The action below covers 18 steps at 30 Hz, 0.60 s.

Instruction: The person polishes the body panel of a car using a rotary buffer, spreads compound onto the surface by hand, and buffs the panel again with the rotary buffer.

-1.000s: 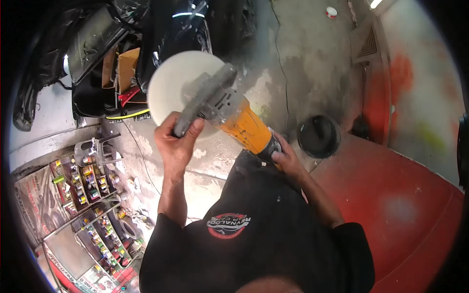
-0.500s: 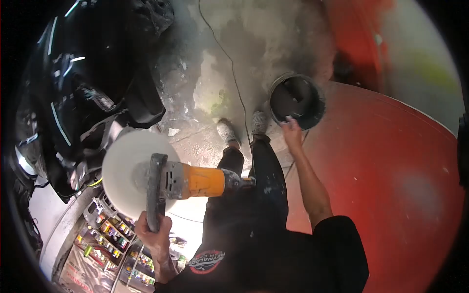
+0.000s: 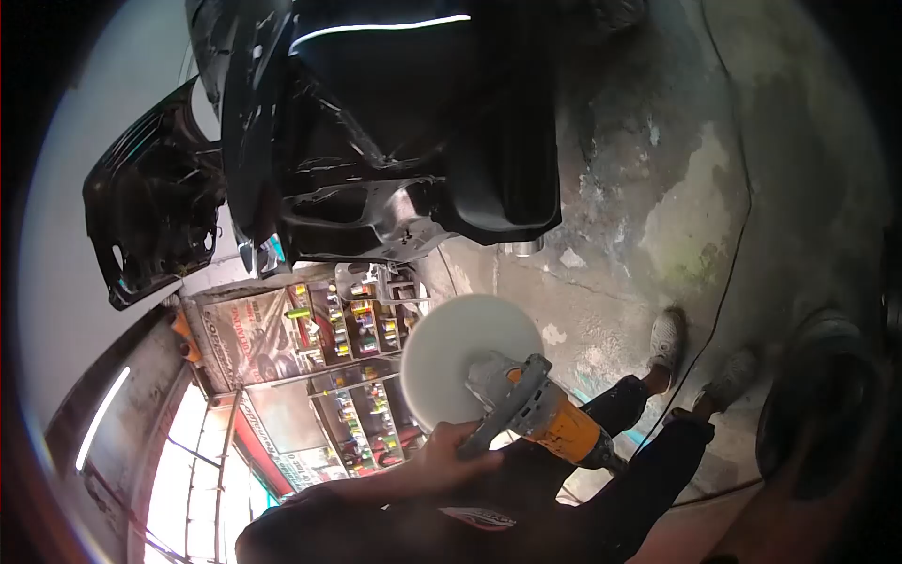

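My left hand (image 3: 451, 451) is wrapped round the side handle of an orange and grey polisher (image 3: 568, 432). Its large round white pad (image 3: 460, 352) faces away from me, apart from the black car part. The tool's rear end lies over my legs. On the far right, a dim forearm, my right one, reaches toward a dark bucket (image 3: 813, 414); the fingers are lost in shadow, so what they do cannot be made out.
A glossy black car body part (image 3: 376, 113) stands ahead, with another black panel (image 3: 160, 197) at its left. A shelf with several small bottles and cans (image 3: 362, 324) is beyond the pad. A thin cable (image 3: 742, 226) crosses the concrete floor (image 3: 686, 188).
My view has swung left, toward the black car part and shelf. The polisher, still in my left hand, has tilted. My right hand, seen at the bucket's rim before, is now in shadow.
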Each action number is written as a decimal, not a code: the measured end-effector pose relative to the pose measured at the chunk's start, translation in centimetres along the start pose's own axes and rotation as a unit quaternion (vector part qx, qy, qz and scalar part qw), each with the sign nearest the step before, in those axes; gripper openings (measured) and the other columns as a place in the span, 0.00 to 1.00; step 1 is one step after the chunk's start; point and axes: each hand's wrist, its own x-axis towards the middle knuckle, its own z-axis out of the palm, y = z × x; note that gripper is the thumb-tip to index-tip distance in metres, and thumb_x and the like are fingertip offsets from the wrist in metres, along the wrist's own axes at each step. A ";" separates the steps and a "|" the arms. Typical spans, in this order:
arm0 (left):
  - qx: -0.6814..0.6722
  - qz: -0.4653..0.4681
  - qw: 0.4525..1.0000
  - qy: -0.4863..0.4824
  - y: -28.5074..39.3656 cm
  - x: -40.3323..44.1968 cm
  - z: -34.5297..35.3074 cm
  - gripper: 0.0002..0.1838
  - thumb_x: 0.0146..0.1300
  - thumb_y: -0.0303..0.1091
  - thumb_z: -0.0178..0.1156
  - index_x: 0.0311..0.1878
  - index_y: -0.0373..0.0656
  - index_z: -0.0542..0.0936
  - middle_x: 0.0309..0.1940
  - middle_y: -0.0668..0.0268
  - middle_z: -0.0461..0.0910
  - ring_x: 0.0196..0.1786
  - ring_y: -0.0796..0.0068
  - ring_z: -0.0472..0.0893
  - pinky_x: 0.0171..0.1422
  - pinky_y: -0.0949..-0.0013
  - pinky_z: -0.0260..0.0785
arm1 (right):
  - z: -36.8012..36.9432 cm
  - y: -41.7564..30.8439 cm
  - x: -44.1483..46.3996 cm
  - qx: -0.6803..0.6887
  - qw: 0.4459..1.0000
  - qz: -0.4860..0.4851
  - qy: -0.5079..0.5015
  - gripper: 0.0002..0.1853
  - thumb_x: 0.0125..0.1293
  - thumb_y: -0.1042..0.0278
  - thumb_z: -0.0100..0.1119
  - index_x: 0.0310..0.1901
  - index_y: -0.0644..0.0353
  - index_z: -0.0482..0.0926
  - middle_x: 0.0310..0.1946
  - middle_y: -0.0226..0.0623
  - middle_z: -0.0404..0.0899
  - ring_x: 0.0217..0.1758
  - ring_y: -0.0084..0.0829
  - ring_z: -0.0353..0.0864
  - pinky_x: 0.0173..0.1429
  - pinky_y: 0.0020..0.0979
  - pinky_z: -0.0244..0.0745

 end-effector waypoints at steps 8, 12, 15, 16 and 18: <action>-0.149 0.000 0.988 0.037 -2.7 0.7 1.0 0.18 0.67 0.40 0.66 0.50 0.34 0.81 0.31 0.65 0.83 0.36 0.80 0.80 0.43 0.68 0.74 | -12.0 0.5 -7.4 0.303 0.932 0.110 0.164 0.20 0.75 0.51 0.53 0.54 0.59 0.83 0.26 0.51 0.78 0.31 0.47 0.78 0.43 0.49 0.74; -0.125 0.040 0.990 0.060 -5.8 0.1 0.8 0.18 0.66 0.41 0.67 0.48 0.33 0.82 0.30 0.64 0.83 0.35 0.78 0.79 0.40 0.66 0.72 | -29.3 -3.2 -18.0 0.474 0.824 0.174 0.255 0.18 0.75 0.51 0.55 0.43 0.58 0.85 0.18 0.36 0.72 0.25 0.34 0.74 0.33 0.38 0.72; -0.195 0.061 0.973 0.105 -7.1 -0.8 1.0 0.18 0.65 0.41 0.68 0.48 0.34 0.82 0.30 0.61 0.82 0.35 0.77 0.78 0.40 0.65 0.72 | -45.6 -4.9 -22.7 0.653 0.672 0.289 0.198 0.15 0.73 0.55 0.56 0.44 0.58 0.84 0.28 0.35 0.75 0.32 0.33 0.77 0.34 0.33 0.74; -0.172 0.050 0.977 0.114 -6.8 -1.7 0.4 0.19 0.65 0.41 0.68 0.50 0.35 0.83 0.30 0.58 0.83 0.35 0.76 0.80 0.42 0.64 0.73 | -47.5 -3.2 -24.0 0.639 0.685 0.280 0.211 0.14 0.72 0.57 0.56 0.47 0.59 0.83 0.36 0.38 0.79 0.40 0.36 0.80 0.40 0.34 0.77; -0.178 0.042 0.974 0.133 -6.1 -4.1 -0.7 0.19 0.64 0.41 0.68 0.51 0.35 0.83 0.31 0.57 0.84 0.35 0.75 0.81 0.43 0.63 0.74 | -51.3 -1.1 -25.5 0.596 0.701 0.253 0.297 0.15 0.72 0.59 0.56 0.51 0.59 0.82 0.46 0.42 0.83 0.47 0.39 0.83 0.46 0.35 0.80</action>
